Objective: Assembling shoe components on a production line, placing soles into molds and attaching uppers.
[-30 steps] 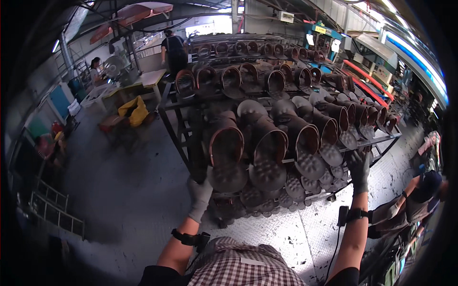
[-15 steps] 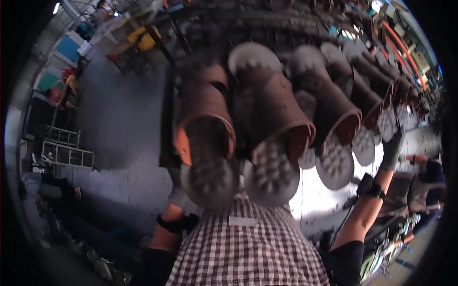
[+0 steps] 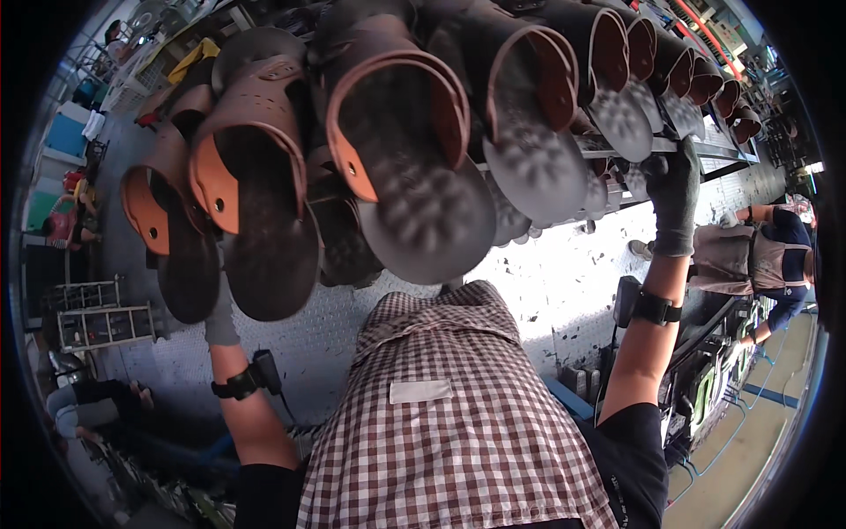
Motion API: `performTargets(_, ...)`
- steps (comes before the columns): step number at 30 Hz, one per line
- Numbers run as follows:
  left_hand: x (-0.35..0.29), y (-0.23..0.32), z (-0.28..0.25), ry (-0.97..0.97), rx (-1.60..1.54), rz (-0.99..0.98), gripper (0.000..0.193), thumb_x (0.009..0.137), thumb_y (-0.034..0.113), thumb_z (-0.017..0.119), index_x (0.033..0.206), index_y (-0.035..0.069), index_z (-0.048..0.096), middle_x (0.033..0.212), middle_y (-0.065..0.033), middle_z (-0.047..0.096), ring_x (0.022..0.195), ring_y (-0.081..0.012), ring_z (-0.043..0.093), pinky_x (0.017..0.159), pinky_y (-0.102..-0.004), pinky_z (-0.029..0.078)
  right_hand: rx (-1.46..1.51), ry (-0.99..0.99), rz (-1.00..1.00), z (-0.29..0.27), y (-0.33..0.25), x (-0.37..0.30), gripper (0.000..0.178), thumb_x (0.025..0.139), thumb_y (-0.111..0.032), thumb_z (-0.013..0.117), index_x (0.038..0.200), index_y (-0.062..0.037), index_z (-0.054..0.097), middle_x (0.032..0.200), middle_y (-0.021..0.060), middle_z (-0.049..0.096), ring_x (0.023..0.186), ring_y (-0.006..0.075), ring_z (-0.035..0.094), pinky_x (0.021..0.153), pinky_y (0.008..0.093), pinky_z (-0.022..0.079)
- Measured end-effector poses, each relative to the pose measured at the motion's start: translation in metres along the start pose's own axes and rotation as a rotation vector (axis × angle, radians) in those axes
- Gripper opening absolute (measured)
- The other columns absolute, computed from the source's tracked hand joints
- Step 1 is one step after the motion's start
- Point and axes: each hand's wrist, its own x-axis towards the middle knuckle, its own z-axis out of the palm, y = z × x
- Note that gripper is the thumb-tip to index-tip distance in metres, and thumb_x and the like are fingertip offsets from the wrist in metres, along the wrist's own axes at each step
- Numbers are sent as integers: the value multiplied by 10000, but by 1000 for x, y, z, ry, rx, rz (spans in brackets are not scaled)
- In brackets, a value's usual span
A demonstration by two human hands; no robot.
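Several brown clogs with dark grey soles hang in rows on a rack, openings toward me. The largest clog (image 3: 401, 163) fills the middle. To its left, another clog (image 3: 256, 176) and a smaller clog (image 3: 172, 212) show orange inner strap ends. My right hand (image 3: 674, 194), in a grey glove, is closed around the rack's metal rail (image 3: 723, 152) on the right. At the lower left, my left hand (image 3: 222, 326) is also gloved in grey. Its fingers are hidden behind the hanging clogs, so its hold does not show.
A co-worker (image 3: 749, 251) in an apron stands at the right beside equipment. Metal frames (image 3: 106, 313) stand on the floor at the left. Another person (image 3: 75, 207) is farther off on the left. Another rack row of clogs shows below the front ones.
The clogs now sit higher and spread farther left in view. My left arm has moved left, and my right hand appears higher and farther left. The co-worker shows more fully.
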Motion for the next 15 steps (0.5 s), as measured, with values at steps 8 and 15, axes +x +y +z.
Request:
performTargets(8,23,24,64,-286,1620,780,365,947,98,678,1277,-54,632,1276,-113,680,1154,-232,629,1041,-359,461,108,11,13,7,-67,-22,579,946,-365,657,1226,131,556,1141,316,648,1094,460,621,987,451,481)
performTargets(15,13,21,82,-229,1559,901,361,985,144,669,1263,-83,634,1363,-89,620,1190,-176,575,1055,-337,443,442,23,73,19,-86,-42,263,897,-222,690,963,-30,522,803,147,661,734,338,660,680,403,510)
